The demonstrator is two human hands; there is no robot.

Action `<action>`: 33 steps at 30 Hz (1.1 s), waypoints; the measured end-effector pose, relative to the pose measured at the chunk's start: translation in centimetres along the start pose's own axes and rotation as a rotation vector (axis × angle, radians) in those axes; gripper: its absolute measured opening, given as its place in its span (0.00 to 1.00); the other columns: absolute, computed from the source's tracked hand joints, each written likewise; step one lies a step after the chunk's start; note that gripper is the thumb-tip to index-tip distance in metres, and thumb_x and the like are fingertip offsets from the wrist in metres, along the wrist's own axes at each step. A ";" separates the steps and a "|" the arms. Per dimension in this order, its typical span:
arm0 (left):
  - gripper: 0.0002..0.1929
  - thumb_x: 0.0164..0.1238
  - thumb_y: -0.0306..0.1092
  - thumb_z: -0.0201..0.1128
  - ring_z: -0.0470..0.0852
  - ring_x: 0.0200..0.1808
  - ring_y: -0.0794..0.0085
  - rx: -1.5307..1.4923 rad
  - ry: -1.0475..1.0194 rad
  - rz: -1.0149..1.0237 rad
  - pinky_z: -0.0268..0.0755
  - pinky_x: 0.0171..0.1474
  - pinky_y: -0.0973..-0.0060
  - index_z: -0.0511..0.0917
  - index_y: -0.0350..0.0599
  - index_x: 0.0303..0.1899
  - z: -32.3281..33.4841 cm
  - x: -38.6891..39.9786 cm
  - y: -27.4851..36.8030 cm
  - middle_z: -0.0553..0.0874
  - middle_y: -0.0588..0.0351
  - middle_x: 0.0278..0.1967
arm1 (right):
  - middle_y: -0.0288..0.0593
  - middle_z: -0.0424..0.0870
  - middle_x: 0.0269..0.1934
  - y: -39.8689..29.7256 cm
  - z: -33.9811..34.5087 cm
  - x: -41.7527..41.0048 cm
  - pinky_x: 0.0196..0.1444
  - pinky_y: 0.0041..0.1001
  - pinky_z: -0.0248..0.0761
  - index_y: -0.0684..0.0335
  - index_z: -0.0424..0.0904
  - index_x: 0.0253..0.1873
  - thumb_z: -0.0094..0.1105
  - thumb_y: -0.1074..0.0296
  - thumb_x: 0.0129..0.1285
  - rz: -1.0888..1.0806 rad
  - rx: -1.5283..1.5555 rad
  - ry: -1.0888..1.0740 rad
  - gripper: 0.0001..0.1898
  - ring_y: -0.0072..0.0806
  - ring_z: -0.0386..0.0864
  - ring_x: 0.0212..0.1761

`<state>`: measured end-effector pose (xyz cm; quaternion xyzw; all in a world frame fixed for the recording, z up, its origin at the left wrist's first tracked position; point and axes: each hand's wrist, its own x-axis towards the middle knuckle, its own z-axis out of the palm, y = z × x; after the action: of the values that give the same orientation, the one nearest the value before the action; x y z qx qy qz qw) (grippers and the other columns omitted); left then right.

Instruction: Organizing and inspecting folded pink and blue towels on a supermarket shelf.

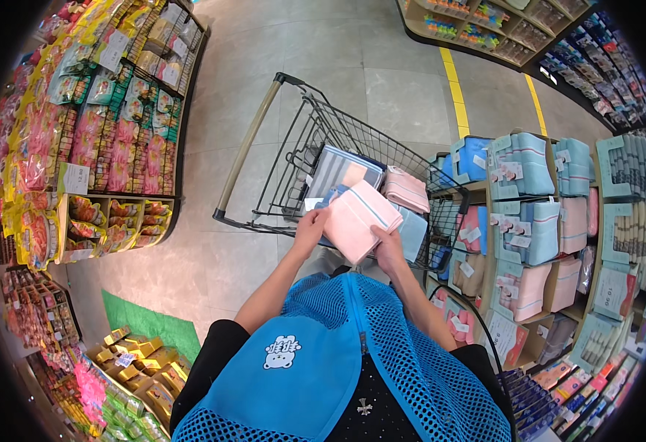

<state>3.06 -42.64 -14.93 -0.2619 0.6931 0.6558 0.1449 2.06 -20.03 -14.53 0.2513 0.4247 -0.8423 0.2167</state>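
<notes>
Between my hands is a folded pink towel (pixel 360 220) with pale and blue stripes, held over a black wire shopping cart (pixel 372 138). My left hand (pixel 313 225) pinches its left corner, close to a bit of blue cloth (pixel 333 194). At the lower right edge, my right hand (pixel 389 247) grips the folded layers with the thumb on top. Inside the cart lie a grey-blue striped towel (pixel 340 166), another folded pink towel (pixel 407 189) and a light blue towel (pixel 412 232). The held towel partly covers the things under it.
On the right, a shelf (pixel 546 218) holds stacked towels in card sleeves, close to the cart's front end. A rack of packaged snacks (pixel 107 127) stands at left. Cartons of yellow packs (pixel 146 359) sit lower left beside a green mat (pixel 151 326). Tiled floor (pixel 245 110) surrounds the cart.
</notes>
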 end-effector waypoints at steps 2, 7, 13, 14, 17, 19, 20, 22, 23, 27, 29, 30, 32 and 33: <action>0.24 0.71 0.50 0.62 0.81 0.38 0.78 -0.093 -0.042 -0.009 0.73 0.43 0.78 0.76 0.37 0.54 0.5 -1.2 0.2 0.85 0.58 0.38 | 0.46 0.76 0.62 -1.7 0.6 -1.3 0.57 0.35 0.77 0.64 0.63 0.69 0.59 0.77 0.65 -0.018 -0.049 -0.010 0.28 0.35 0.79 0.59; 0.29 0.68 0.50 0.67 0.82 0.42 0.73 -0.284 -0.189 -0.238 0.74 0.45 0.77 0.72 0.37 0.59 1.1 -4.6 4.9 0.84 0.54 0.47 | 0.45 0.78 0.59 -6.7 2.0 -5.4 0.55 0.30 0.76 0.65 0.65 0.67 0.61 0.75 0.64 -0.120 -0.139 -0.056 0.27 0.31 0.80 0.56; 0.36 0.66 0.50 0.69 0.79 0.52 0.71 -0.374 -0.371 -0.333 0.74 0.50 0.72 0.62 0.37 0.65 0.8 -5.4 6.8 0.78 0.49 0.55 | 0.44 0.82 0.55 -9.8 2.7 -7.5 0.53 0.28 0.76 0.68 0.70 0.63 0.63 0.74 0.61 -0.166 -0.125 -0.055 0.24 0.29 0.82 0.52; 0.38 0.65 0.50 0.70 0.79 0.52 0.71 -0.393 -0.391 -0.350 0.74 0.51 0.71 0.60 0.36 0.66 0.5 -5.5 7.1 0.78 0.48 0.56 | 0.44 0.82 0.55 -10.2 2.6 -7.9 0.54 0.28 0.76 0.68 0.71 0.63 0.63 0.74 0.60 -0.158 -0.149 -0.047 0.25 0.29 0.82 0.52; 0.40 0.64 0.48 0.71 0.79 0.54 0.68 -0.270 -0.346 -0.184 0.73 0.55 0.68 0.59 0.37 0.67 -0.8 -4.0 7.7 0.77 0.47 0.58 | 0.44 0.81 0.56 -11.4 3.0 -9.5 0.56 0.28 0.74 0.69 0.70 0.64 0.64 0.73 0.58 -0.233 -0.162 -0.049 0.28 0.29 0.81 0.54; 0.40 0.62 0.47 0.72 0.79 0.56 0.66 -0.141 -0.292 0.003 0.72 0.58 0.66 0.60 0.37 0.67 -0.7 -3.0 9.3 0.76 0.47 0.59 | 0.44 0.81 0.56 -12.2 2.8 -10.5 0.58 0.29 0.73 0.69 0.70 0.65 0.66 0.73 0.56 -0.255 -0.154 -0.042 0.30 0.29 0.80 0.55; 0.40 0.61 0.47 0.73 0.78 0.58 0.63 0.040 -0.316 0.241 0.71 0.61 0.65 0.61 0.37 0.67 -0.4 -2.5 10.8 0.76 0.46 0.60 | 0.45 0.81 0.57 -12.8 2.9 -11.1 0.59 0.30 0.73 0.69 0.70 0.65 0.65 0.75 0.56 -0.247 -0.163 -0.095 0.30 0.30 0.80 0.56; 0.40 0.59 0.46 0.74 0.78 0.59 0.60 0.218 -0.366 0.488 0.69 0.63 0.65 0.62 0.37 0.66 0.6 -2.6 15.5 0.76 0.45 0.60 | 0.43 0.81 0.57 -13.6 3.1 -12.4 0.60 0.29 0.72 0.68 0.69 0.66 0.67 0.73 0.55 -0.218 -0.246 -0.130 0.31 0.28 0.79 0.57; 0.40 0.57 0.46 0.75 0.77 0.61 0.58 0.320 -0.439 0.723 0.68 0.65 0.64 0.64 0.37 0.66 1.5 -3.2 18.5 0.76 0.44 0.60 | 0.43 0.81 0.57 -14.1 3.4 -13.1 0.60 0.29 0.72 0.68 0.69 0.66 0.67 0.73 0.55 -0.232 -0.241 -0.107 0.31 0.28 0.79 0.57; 0.42 0.56 0.48 0.75 0.73 0.66 0.58 0.526 -1.068 0.846 0.67 0.67 0.66 0.66 0.38 0.68 4.8 -3.9 24.5 0.76 0.44 0.61 | 0.42 0.80 0.57 -15.9 5.5 -16.0 0.60 0.28 0.70 0.67 0.69 0.66 0.68 0.71 0.57 -0.150 -0.455 -0.159 0.31 0.25 0.78 0.57; 0.39 0.56 0.51 0.75 0.79 0.59 0.61 0.429 -1.214 0.690 0.73 0.60 0.68 0.71 0.37 0.63 5.9 -4.4 25.1 0.81 0.45 0.56 | 0.42 0.79 0.57 -16.4 6.4 -17.2 0.61 0.28 0.70 0.67 0.69 0.66 0.67 0.70 0.58 -0.131 -0.526 -0.166 0.31 0.25 0.77 0.57; 0.36 0.56 0.51 0.75 0.81 0.55 0.63 0.553 -1.345 0.642 0.74 0.56 0.69 0.74 0.37 0.60 6.5 -4.4 25.4 0.83 0.46 0.52 | 0.42 0.79 0.57 -16.7 6.6 -17.6 0.61 0.28 0.69 0.68 0.68 0.67 0.67 0.70 0.59 -0.129 -0.583 -0.226 0.31 0.25 0.77 0.57; 0.29 0.55 0.49 0.76 0.83 0.46 0.70 0.637 -1.482 0.612 0.75 0.50 0.71 0.80 0.38 0.52 7.3 -4.3 25.3 0.87 0.51 0.44 | 0.40 0.78 0.59 -17.2 6.9 -18.3 0.62 0.28 0.68 0.67 0.66 0.69 0.65 0.70 0.62 -0.133 -0.680 -0.316 0.31 0.23 0.74 0.59; 0.29 0.55 0.49 0.76 0.83 0.46 0.70 0.642 -1.508 0.630 0.75 0.50 0.71 0.80 0.38 0.52 7.3 -4.3 25.1 0.87 0.51 0.44 | 0.40 0.78 0.59 -17.4 7.1 -18.8 0.62 0.28 0.68 0.67 0.66 0.69 0.65 0.70 0.62 -0.152 -0.679 -0.289 0.31 0.23 0.74 0.59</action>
<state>-8.28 -34.59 7.59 0.4983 0.6036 0.4370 0.4431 5.00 -13.49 11.09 0.0112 0.6623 -0.6940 0.2822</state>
